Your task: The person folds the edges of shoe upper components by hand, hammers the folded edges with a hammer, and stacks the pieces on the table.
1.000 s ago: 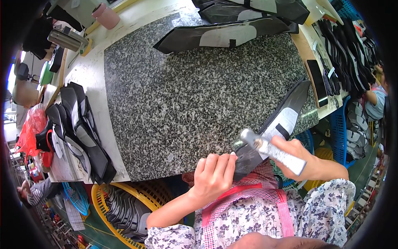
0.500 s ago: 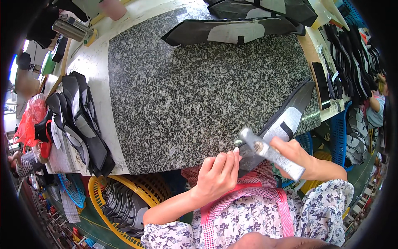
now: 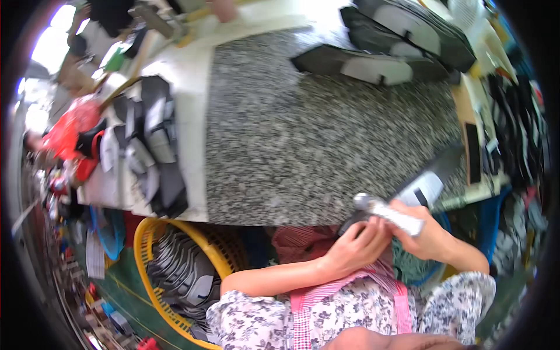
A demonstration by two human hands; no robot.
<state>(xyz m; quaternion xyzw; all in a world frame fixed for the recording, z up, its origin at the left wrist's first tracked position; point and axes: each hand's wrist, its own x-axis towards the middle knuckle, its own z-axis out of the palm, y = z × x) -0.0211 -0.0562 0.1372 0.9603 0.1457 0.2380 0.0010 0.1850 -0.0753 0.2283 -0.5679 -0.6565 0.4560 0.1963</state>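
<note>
A hammer (image 3: 389, 216) with a worn metal head is held in my right hand (image 3: 424, 232), its fingers closed around the handle. Under the hammer lies a long dark grey piece, perhaps a shoe upper, with a light patch and a black strip (image 3: 430, 185), slanting across the near right corner of the stone slab (image 3: 326, 134). My left hand (image 3: 359, 248) is closed at the near end of that piece, its fingertips close to the hammer head. The hands and hammer hide part of the piece's near end.
Similar dark pieces lie stacked (image 3: 408, 35) at the back right and in a pile (image 3: 154, 146) on the left. A phone (image 3: 472, 153) rests by the right edge. Below the table's front edge stands a yellow basket (image 3: 142, 259) of grey pieces. A red bag (image 3: 73, 128) sits far left.
My left hand has moved right, close to the hammer and my right hand. The whole view has shifted and blurred, the table now sitting further right. Both hands keep their hold.
</note>
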